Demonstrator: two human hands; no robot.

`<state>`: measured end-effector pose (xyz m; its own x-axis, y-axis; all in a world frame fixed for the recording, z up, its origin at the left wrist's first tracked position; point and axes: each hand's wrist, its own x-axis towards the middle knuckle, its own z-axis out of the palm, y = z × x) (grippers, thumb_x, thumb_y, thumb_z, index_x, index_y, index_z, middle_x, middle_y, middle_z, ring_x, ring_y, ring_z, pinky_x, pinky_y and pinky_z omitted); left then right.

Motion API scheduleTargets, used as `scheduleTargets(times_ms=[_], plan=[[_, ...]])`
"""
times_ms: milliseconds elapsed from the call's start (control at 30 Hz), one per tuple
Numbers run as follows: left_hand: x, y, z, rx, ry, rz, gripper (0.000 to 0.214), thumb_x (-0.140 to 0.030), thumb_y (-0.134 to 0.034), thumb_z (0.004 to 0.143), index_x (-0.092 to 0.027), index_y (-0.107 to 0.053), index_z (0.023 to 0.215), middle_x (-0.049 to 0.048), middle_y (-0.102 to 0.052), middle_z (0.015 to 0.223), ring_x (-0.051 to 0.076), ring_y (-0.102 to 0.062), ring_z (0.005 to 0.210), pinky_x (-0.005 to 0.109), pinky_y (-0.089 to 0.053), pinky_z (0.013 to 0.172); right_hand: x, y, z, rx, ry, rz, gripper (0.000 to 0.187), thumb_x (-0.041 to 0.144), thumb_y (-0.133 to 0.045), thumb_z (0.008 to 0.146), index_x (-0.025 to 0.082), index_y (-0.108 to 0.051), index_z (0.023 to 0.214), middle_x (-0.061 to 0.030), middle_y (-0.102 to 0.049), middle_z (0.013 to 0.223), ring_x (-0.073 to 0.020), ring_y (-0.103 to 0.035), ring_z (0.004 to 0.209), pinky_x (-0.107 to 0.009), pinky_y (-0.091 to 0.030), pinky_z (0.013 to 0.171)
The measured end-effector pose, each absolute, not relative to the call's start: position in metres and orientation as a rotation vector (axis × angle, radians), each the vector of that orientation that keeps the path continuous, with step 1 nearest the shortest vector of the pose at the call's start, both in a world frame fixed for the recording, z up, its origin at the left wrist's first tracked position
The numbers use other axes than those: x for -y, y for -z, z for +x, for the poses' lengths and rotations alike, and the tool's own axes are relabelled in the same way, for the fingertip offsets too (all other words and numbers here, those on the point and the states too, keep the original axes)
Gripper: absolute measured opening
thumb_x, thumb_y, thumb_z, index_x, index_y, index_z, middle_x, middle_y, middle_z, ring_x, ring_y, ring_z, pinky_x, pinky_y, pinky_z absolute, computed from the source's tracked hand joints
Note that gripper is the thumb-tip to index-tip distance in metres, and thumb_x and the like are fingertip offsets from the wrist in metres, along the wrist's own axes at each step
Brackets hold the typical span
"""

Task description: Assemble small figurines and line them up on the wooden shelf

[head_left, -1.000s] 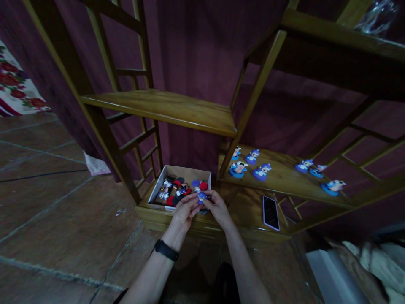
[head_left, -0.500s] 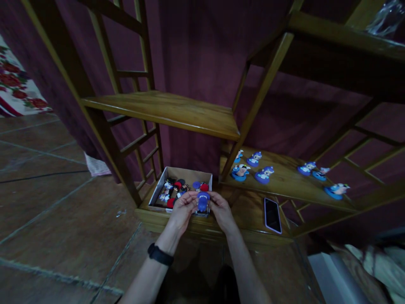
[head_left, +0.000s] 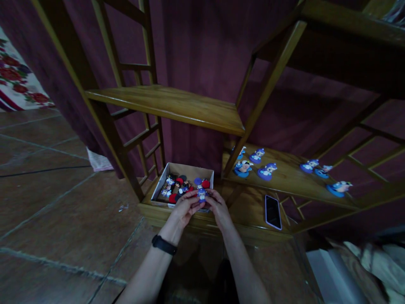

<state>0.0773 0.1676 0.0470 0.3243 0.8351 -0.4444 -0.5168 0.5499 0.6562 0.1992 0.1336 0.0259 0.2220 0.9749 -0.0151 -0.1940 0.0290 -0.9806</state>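
Purple and white, a small figurine [head_left: 201, 195] sits between the two hands, over the front edge of a shallow cardboard box [head_left: 193, 169] near its right corner. The grip is closed on it from both sides: the left hand [head_left: 186, 207] has its fingertips on one flank, the right hand [head_left: 217, 205] on the other, and the purple top shows above them. A pale patch [head_left: 171, 205] on the box's front wall may be a label, but it is too small to read.

The fingers cover the figurine's sides, and its finer features are hard to make out. The hands also hide the box's front right part; inside, red, black, white and purple pieces [head_left: 177, 185] lie in a jumble, hard to tell one from another. On the wooden shelf [head_left: 286, 177] to the right stand seven blue- or purple-based figurines [head_left: 267, 171], the rearmost left one partly behind a post [head_left: 262, 103]. Below the shelf lies a dark-screened phone [head_left: 273, 212]. Clear plastic [head_left: 397, 14] is cut off at the top right corner.
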Motion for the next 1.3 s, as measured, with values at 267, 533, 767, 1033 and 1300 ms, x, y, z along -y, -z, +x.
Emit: scheduleTargets(times_ms=[267,533,767,1033,1300], plan=[[-0.168,-0.038,0.088,-0.943,-1.078,0.496,0.024,-0.007,-0.07,0.059,-0.013,-0.062,0.081,0.0025,-0.064,0.065,0.013,-0.062,0.059,0.029,-0.054,0.061,-0.139,-0.014,0.2,1.123,-0.751,-1.458,0.02,0.032,-0.058,0.071,0.021,-0.059,0.087,-0.0018,-0.064,0.088,-0.0154,-0.059,0.076,-0.029,-0.049,0.07],[-0.169,-0.027,0.102,-0.969,-1.248,0.774,0.033,-0.019,-0.074,0.052,-0.013,-0.065,0.084,-0.0007,-0.061,0.06,0.01,-0.055,0.052,0.023,-0.047,0.056,-0.14,-0.016,0.202,1.185,-0.565,-1.555,0.025,0.034,-0.061,0.071,0.021,-0.06,0.093,-0.0038,-0.061,0.087,-0.0171,-0.058,0.077,-0.03,-0.046,0.072],[-0.165,-0.032,0.096,-0.944,-1.208,0.724,0.03,-0.022,-0.075,0.053,-0.011,-0.068,0.081,0.0006,-0.061,0.06,0.011,-0.055,0.054,0.027,-0.049,0.058,-0.14,-0.02,0.207,1.279,-0.503,-1.531,0.021,0.032,-0.061,0.072,0.02,-0.062,0.09,-0.0036,-0.056,0.085,-0.0159,-0.055,0.073,-0.027,-0.044,0.069],[-0.163,-0.035,0.093,-0.993,-1.185,0.716,0.029,-0.018,-0.076,0.052,-0.01,-0.069,0.079,0.0022,-0.062,0.062,0.012,-0.057,0.055,0.028,-0.051,0.057,-0.139,-0.021,0.21,1.379,-0.533,-1.465,0.018,0.029,-0.06,0.072,0.02,-0.062,0.087,-0.0026,-0.054,0.085,-0.0161,-0.055,0.077,-0.026,-0.045,0.069],[-0.164,-0.032,0.091,-1.019,-1.123,0.733,0.025,-0.012,-0.072,0.055,-0.009,-0.065,0.078,-0.0016,-0.058,0.055,0.009,-0.055,0.049,0.023,-0.05,0.051,-0.138,-0.017,0.209,1.456,-0.493,-1.509,0.014,0.025,-0.06,0.073,0.02,-0.062,0.086,-0.003,-0.056,0.085,-0.016,-0.056,0.077,-0.027,-0.045,0.07]])
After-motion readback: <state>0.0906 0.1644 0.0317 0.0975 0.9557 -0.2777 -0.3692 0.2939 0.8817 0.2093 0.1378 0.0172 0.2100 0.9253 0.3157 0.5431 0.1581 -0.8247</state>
